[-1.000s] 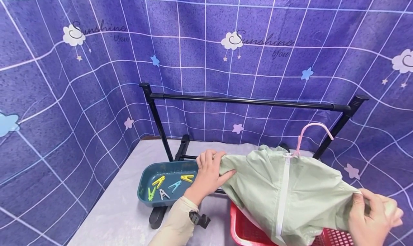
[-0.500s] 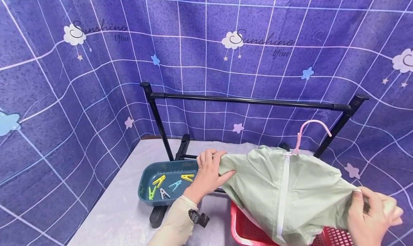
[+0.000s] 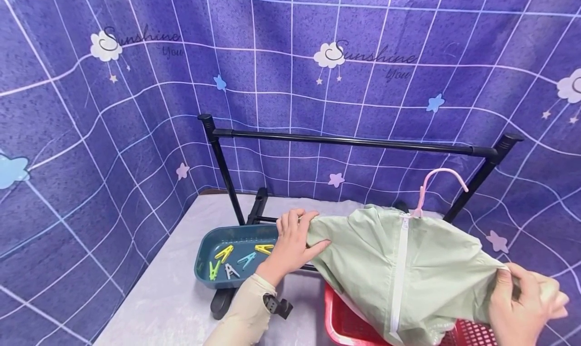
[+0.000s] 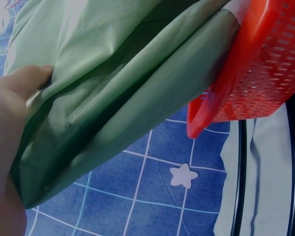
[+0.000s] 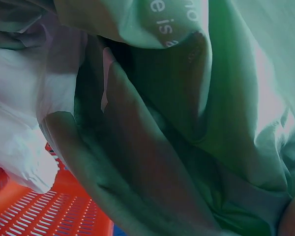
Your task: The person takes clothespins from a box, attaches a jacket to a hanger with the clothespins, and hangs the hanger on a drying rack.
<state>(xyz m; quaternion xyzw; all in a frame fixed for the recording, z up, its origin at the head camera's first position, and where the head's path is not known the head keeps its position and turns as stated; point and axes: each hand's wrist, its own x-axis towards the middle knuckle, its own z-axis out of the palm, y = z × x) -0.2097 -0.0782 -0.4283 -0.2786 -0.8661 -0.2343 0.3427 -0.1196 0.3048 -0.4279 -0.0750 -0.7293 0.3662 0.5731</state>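
Note:
A light green zip jacket [image 3: 363,255] is spread between both hands, its white zipper [image 3: 399,280] running down the front. From its neck rises the hook of a pink hanger [image 3: 421,194]; the rest of the hanger is hidden inside the cloth. My left hand [image 3: 292,242] grips the jacket's left end, thumb in front, and in the left wrist view the thumb presses on the green fabric [image 4: 88,98]. At the other end my right hand [image 3: 522,298] pinches the sleeve between thumb and fingers. Only a sliver of that hand shows in the right wrist view.
Behind the jacket stands a black rack with a horizontal bar [image 3: 354,141]. A teal tray [image 3: 204,280] of several clothespins [image 3: 224,254] sits at left on the pale table [image 3: 159,295]. Below the jacket is a red perforated basket [image 3: 333,318]; white cloth [image 5: 24,118] hangs over it.
Both hands keep their hold on the jacket and barely move. The hanger hook has risen slightly since the earliest frame. The whole view shifts a little.

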